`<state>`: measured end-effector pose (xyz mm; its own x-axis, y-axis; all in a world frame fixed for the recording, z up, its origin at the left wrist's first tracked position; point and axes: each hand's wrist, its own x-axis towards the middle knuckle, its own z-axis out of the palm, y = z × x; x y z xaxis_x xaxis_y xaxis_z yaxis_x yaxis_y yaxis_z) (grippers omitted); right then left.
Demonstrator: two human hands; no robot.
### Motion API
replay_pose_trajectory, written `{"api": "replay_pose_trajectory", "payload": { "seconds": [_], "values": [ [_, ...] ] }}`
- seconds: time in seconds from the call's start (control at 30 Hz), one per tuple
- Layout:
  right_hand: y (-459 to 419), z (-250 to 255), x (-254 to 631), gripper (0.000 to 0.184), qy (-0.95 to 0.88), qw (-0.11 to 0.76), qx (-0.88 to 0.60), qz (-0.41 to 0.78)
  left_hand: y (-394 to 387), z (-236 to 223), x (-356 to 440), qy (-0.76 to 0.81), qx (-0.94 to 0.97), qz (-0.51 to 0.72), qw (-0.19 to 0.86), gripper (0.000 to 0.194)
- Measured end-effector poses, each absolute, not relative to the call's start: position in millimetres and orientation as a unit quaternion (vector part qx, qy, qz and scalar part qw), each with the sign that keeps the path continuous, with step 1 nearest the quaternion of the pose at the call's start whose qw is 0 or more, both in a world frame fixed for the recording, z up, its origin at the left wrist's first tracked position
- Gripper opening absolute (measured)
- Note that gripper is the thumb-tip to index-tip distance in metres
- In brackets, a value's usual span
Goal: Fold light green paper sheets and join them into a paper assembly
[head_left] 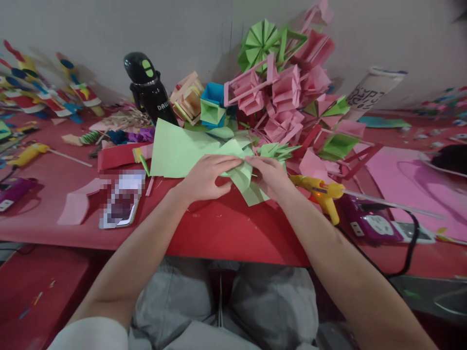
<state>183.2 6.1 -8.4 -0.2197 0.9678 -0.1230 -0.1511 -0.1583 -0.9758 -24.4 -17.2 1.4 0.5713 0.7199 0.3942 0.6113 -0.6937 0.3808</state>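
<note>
A folded piece of light green paper (251, 192) is between my two hands, low over the red table. My left hand (209, 177) has its fingers stretched together across the paper's upper part, with the thumb below, gripping its left side. At the right side of the same piece, my right hand (270, 175) pinches it, fingertips close to those of the left. Just behind lies a larger light green sheet (173, 150), partly covered by the left hand. A spiky folded green paper piece (279, 151) sits behind the right hand.
A yellow glue gun (324, 192) and purple power strip (372, 218) lie right of my forearm. Left are a phone (124, 199) and pink paper strip (75, 206). Behind stand a black bottle (156, 97) and piled pink paper boxes (288, 87). The red table's front edge (237, 260) is near my knees.
</note>
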Motion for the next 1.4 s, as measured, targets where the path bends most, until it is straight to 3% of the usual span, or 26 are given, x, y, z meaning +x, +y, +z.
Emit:
{"api": "replay_pose_trajectory", "payload": {
  "seconds": [0.1,0.27,0.43,0.53,0.7,0.9,0.97,1.13,1.27,1.4],
  "values": [
    [5.8,-7.1,183.9,0.039,-0.478,0.444,-0.415,0.634,-12.8,-5.1,-24.5,0.375,0.870,0.286,0.139,0.062],
    [4.2,-7.4,183.6,0.043,-0.525,0.431,-0.388,0.623,-15.0,-5.0,-18.1,0.425,0.790,0.389,0.210,0.049],
    [2.1,-5.8,182.8,0.043,-0.604,0.514,-0.434,0.428,-18.5,3.2,-9.9,0.429,0.680,0.469,0.365,0.028],
    [1.5,-4.4,183.5,0.044,-0.640,0.513,-0.422,0.385,-15.9,4.1,-7.7,0.437,0.617,0.460,0.466,0.020],
    [-0.7,-4.3,183.4,0.043,-0.682,0.439,-0.409,0.419,-9.2,1.4,-8.7,0.446,0.510,0.445,0.585,0.021],
    [3.6,-11.2,182.1,0.041,-0.655,0.462,-0.419,0.426,-4.2,5.9,-13.8,0.407,0.450,0.423,0.673,0.039],
    [5.2,-12.8,182.2,0.040,-0.637,0.474,-0.416,0.443,-4.1,6.2,-14.6,0.396,0.468,0.426,0.665,0.045],
    [4.7,-11.4,183.3,0.038,-0.629,0.443,-0.415,0.486,-7.0,5.7,-16.6,0.448,0.563,0.460,0.520,0.031],
    [3.1,-10.5,183.1,0.038,-0.664,0.393,-0.400,0.494,-11.3,11.4,-18.7,0.485,0.660,0.422,0.388,0.044],
    [0.6,-7.3,181.1,0.040,-0.676,0.393,-0.386,0.490,-15.0,15.9,-19.1,0.477,0.698,0.368,0.386,0.053]
  ]
}}
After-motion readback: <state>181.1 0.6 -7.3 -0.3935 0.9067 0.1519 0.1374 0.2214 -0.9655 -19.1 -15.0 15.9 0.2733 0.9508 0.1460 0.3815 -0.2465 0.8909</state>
